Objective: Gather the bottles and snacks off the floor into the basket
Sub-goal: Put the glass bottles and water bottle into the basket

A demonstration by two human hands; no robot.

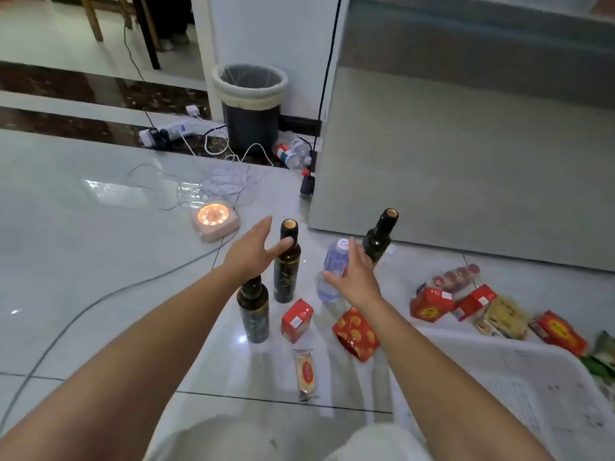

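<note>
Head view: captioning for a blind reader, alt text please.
Two bare arms reach over a tiled floor, the open left hand beside a standing dark bottle, the open right hand beside a clear water bottle. Red snack packs lie nearby; a white basket sits lower right.

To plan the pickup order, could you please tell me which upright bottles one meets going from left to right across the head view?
Near dark bottle → middle dark bottle → clear water bottle → far dark bottle.
</note>
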